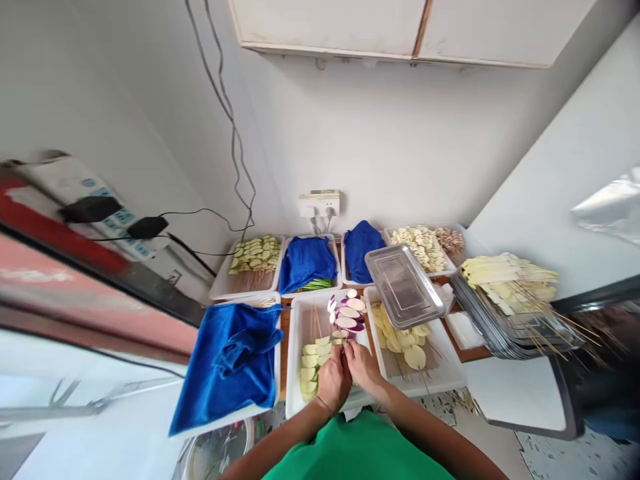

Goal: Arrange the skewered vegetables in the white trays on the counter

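Low in the middle of the head view, my left hand [335, 379] and my right hand [361, 363] are close together, fingers closed. Between them they grip the lower ends of eggplant skewers [347, 316], whose white oval slices have purple skin and point away from me. The sticks inside my fingers are mostly hidden. Beneath my hands stands a white tray [296, 320] with skewers of pale green slices [310, 363]. Just right of it, another white tray [453, 373] holds skewers of thin yellowish slices [400, 337].
Blue cloths [235, 353] cover trays at left and behind. A clear plastic lid [404, 285] leans over the right-hand tray. More skewers [510, 280] lie on stacked lids [483, 327] at right. A power strip [107, 213] and hanging cables [233, 127] are at left.
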